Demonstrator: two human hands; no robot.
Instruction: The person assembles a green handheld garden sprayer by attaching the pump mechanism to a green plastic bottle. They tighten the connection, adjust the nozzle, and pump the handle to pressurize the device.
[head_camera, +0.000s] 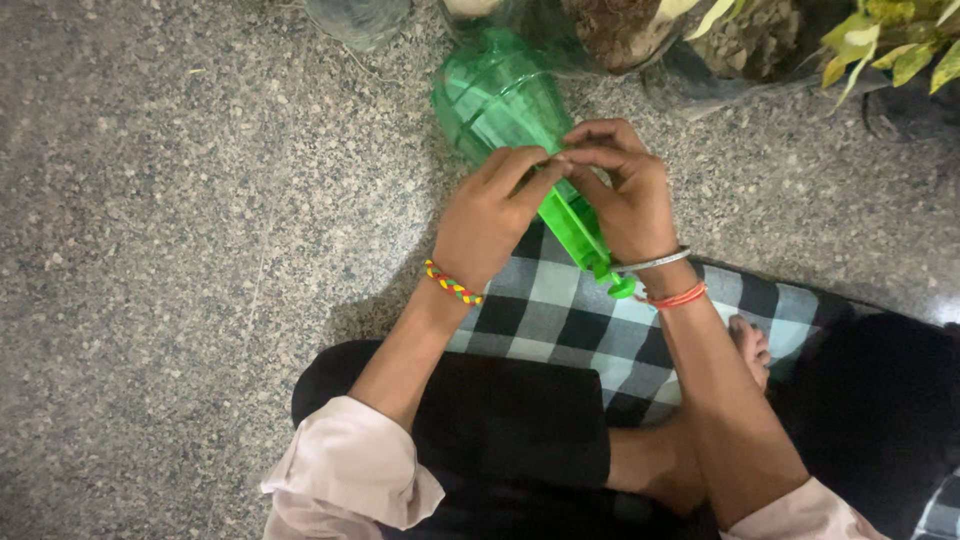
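Pinching the neck of a green plastic bottle with left hand and right hand, fingers pressed together (likely light, slippery); potted plants sitting at one o'clock.

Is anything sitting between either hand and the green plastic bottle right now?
Nothing visible. The left hand and right hand already rest on the green plastic bottle, fingertips meeting over its narrow part. It lies tilted, neck toward the checked cloth; the plant pots stand behind it, clear of the hands.
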